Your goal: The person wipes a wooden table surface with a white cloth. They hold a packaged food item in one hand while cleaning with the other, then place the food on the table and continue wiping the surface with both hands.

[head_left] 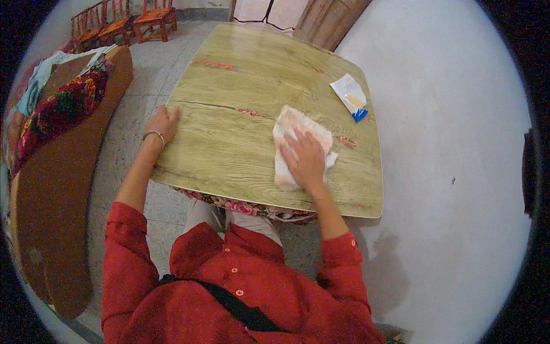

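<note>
Wood-grain tabletop (229,149), pale cloth (284,171) beneath right grip (306,159); left grip (164,125) well apart

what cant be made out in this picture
Tabletop under the cloth: head view, covered by cloth and right hand.
What supports the tabletop: head view, hidden beneath it and floral fabric.
Top of rightmost wooden chair: head view, cut off by upper edge.
Dark speck on the wall: head view, too small to identify.

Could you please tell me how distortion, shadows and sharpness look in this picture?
Head view: the green wood-grain table has bowed edges, and the picture's corners are black; head view: a soft shadow dims the smooth white wall at lower right; head view: the peach-and-white fabric cloth looks slightly soft.
</note>
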The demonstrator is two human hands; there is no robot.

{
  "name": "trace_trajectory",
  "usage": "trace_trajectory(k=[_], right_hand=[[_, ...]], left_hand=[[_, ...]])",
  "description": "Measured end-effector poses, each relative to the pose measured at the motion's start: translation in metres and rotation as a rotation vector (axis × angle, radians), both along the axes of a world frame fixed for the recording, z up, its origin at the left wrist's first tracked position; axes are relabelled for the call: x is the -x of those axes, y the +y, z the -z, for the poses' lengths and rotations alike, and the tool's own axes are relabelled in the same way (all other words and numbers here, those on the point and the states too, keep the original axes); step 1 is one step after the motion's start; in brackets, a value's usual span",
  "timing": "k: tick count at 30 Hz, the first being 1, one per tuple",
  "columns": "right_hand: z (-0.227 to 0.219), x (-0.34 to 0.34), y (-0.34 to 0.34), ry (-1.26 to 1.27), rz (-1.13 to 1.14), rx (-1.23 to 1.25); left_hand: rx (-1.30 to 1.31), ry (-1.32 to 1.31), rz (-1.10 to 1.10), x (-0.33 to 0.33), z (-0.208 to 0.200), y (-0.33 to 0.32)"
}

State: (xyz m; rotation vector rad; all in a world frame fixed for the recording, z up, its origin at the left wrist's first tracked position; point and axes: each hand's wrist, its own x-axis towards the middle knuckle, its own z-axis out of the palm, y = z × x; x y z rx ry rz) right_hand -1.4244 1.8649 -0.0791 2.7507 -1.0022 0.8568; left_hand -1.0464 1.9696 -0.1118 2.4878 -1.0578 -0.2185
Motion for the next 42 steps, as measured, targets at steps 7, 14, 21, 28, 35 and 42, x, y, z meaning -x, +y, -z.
trace_trajectory(k=[7, 14, 21, 28, 35, 42], right_hand=[[0.017, 0.084, -0.061, 0.047, 0.239, 0.014], [0.009, 0.090, -0.158, 0.000, 0.288, -0.020], [0.002, 0.059, -0.145, 0.156, 0.238, -0.187], [-0.008, 0.104, -0.012, 0.103, 0.025, -0.104], [0.013, 0.170, -0.088, -0.012, 0.443, -0.029], [0.001, 0.043, -0.005, 0.029, 0.062, 0.003]], left_hand=[[-0.025, -0.003, -0.021, 0.013, -0.012, 0.001], [-0.049, -0.001, -0.054, 0.015, -0.018, 0.000], [0.042, -0.116, -0.040, 0.004, 0.008, -0.005], [-0.070, -0.043, -0.050, 0.007, -0.003, 0.004], [-0.092, -0.061, -0.063, 0.016, -0.016, 0.002], [-0.097, -0.046, -0.040, 0.013, -0.018, 0.003]])
